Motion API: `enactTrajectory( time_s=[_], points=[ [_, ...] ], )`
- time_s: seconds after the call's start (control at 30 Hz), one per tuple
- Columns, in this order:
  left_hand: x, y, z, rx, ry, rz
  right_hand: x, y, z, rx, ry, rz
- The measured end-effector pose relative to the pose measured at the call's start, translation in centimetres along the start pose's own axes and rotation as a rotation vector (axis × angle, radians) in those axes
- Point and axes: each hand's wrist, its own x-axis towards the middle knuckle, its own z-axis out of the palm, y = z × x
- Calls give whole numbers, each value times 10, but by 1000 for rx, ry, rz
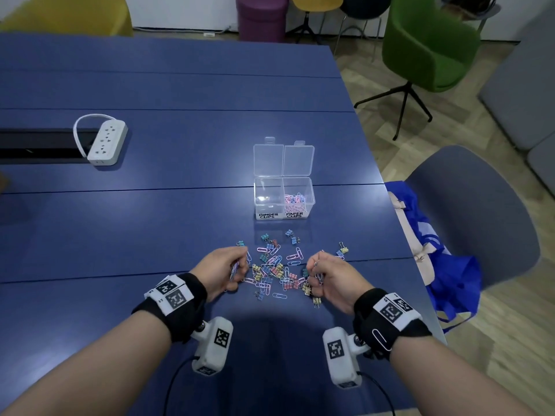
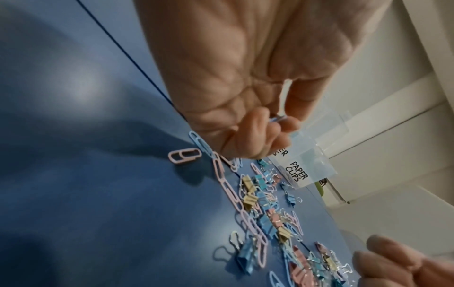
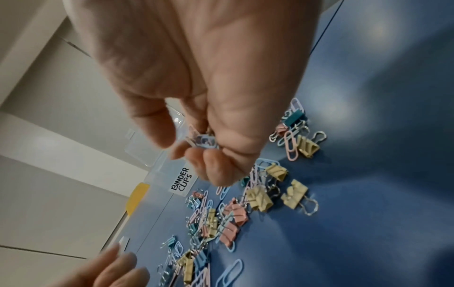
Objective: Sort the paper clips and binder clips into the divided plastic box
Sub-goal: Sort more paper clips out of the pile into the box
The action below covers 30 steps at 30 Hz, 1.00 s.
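Note:
A clear divided box (image 1: 284, 196) stands open on the blue table, labelled BINDER CLIPS (image 3: 182, 181) on its left cell and PAPER CLIPS (image 2: 297, 171) on its right. The right cell holds pink and blue paper clips (image 1: 295, 200); the left cell looks empty. A mixed pile of pastel paper clips and binder clips (image 1: 276, 268) lies between my hands. My left hand (image 1: 229, 270) grips a bunch of paper clips (image 1: 234, 270) at the pile's left edge. My right hand (image 1: 327, 276) pinches several paper clips (image 3: 202, 140) at the pile's right edge.
A white power strip (image 1: 106, 142) lies far left beside a dark cable slot. A grey chair (image 1: 471, 223) with a blue bag (image 1: 450, 265) stands by the table's right edge. A green chair (image 1: 426, 46) is farther back.

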Motion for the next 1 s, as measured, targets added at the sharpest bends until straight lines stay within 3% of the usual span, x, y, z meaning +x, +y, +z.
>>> enactTrajectory(
  time_s=[0.13,0.23,0.33,0.43,0.5,0.6,0.8,1.0],
  points=[
    [4,-2,-6,87,131,54,2,-5,4,16,-36,-17],
    [3,2,-10,140,159,69,11,-9,8,-168,51,-16],
    [4,7,-13,325,225,110,19,-19,15,-600,135,-41],
    [3,9,-20,745,274,229,24,-29,27,-1108,156,-178],
    [2,11,-23,995,227,279,28,-30,34,-1392,130,-307],
    [4,20,-23,1177,125,316,36,-33,39,-1657,36,-416],
    [15,39,-20,1332,36,251,47,-39,41,-1826,-189,-337],
    [26,48,-21,1519,-79,203,51,-33,52,-1859,-227,-403]
  ],
)
